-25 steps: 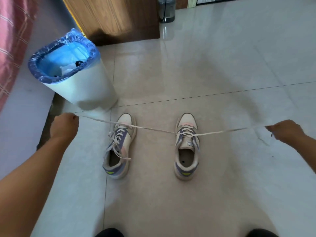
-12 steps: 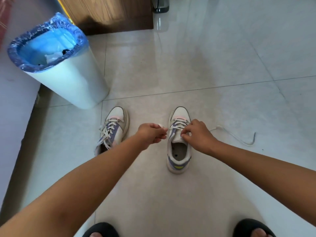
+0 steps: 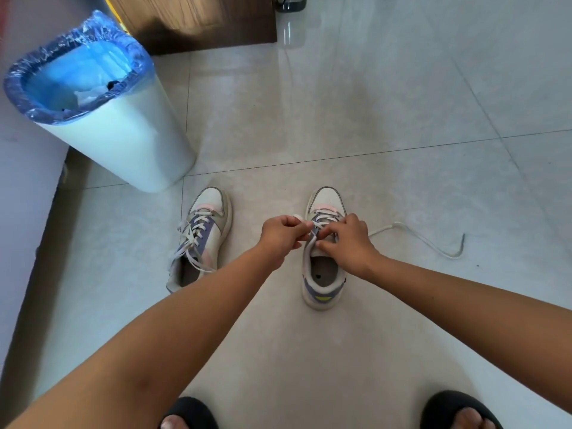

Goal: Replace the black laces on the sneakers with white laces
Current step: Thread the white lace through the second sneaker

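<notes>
Two white, grey and purple sneakers stand side by side on the tiled floor. The left sneaker [image 3: 202,235] is fully laced in white, its lace ends loose. Both hands work over the upper eyelets of the right sneaker [image 3: 323,274]. My left hand [image 3: 283,235] pinches one end of the white lace [image 3: 418,236] beside the shoe's left edge. My right hand [image 3: 349,239] rests curled on the tongue and pinches the lace there. The lace's other end trails loose across the floor to the right. No black lace is visible.
A white bin [image 3: 102,119] with a blue liner stands at the back left, close to the left sneaker. A wooden cabinet [image 3: 192,20] is behind it. My feet in black slippers [image 3: 192,413] sit at the bottom edge. Bare tile lies right of the shoes.
A second ago my hands were far apart, pulling the white lace taut. Both have come in to the right sneaker, and the lace's right end now lies dropped on the floor.
</notes>
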Available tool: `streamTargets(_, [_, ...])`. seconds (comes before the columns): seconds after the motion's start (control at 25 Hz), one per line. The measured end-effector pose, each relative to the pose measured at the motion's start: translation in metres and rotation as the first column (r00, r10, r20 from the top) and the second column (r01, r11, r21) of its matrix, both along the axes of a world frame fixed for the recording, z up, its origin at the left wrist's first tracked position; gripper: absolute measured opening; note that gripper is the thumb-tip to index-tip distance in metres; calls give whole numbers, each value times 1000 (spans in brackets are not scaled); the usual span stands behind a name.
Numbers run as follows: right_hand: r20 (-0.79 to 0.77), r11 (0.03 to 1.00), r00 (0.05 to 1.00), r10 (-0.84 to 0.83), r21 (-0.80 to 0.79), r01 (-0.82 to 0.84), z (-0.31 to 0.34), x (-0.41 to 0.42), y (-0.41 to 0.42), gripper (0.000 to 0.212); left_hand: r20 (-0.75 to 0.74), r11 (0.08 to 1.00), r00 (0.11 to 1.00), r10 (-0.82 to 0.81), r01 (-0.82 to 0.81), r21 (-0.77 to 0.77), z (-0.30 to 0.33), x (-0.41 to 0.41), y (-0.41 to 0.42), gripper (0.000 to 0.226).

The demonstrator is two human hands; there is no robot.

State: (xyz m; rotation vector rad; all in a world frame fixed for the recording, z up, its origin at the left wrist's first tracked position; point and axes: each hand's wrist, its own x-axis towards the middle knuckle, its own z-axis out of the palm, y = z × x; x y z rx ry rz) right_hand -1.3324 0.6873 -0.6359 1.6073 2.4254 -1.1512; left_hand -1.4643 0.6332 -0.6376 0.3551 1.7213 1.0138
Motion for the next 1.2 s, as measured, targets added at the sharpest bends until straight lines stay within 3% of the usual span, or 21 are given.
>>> streamTargets(0.24, [-5,996,998,-56,-72,55,0,-2,1,22,-247,993,964,-93,107,44,-8,-3,-1,22])
streamTargets(0.6, [2,995,999,-55,-79,55,-4,-3,3,22,-318,974,929,-188,218,60,-12,4,-12,15])
streamTargets(0.68, [36,998,999,-37,-48,38,-5,-6,5,20,-485,943,835,-261,328,58,-10,8,-22,19])
streamTargets(0.76, [74,1000,997,5,-23,-3,-5,-9,5,19,-619,881,686,-382,472,-20,-9,13,-35,33])
streamTargets(0.8, [105,999,994,41,-9,-40,-3,-10,5,18,-656,832,583,-479,540,-127,-10,16,-41,43])
streamTargets(0.88, [194,982,968,162,65,-178,2,-9,1,18,-661,652,270,-700,618,-439,-14,23,-50,53])
streamTargets(0.92, [238,956,942,237,118,-270,8,-6,-1,19,-631,557,124,-766,620,-553,-16,27,-52,48])
streamTargets(0.96, [264,918,914,308,168,-358,15,-1,-5,20,-596,486,34,-802,617,-618,-16,32,-52,41])
streamTargets(1.0, [272,863,880,389,227,-451,22,10,-8,23,-573,470,31,-819,609,-639,-15,37,-50,36])
streamTargets(1.08, [294,635,737,608,377,-675,33,44,-22,29,-557,520,132,-820,579,-628,-16,44,-44,30])
streamTargets(1.2, [456,350,434,777,261,-900,39,112,-54,11,-548,579,238,-802,539,-612,-15,49,-41,33])
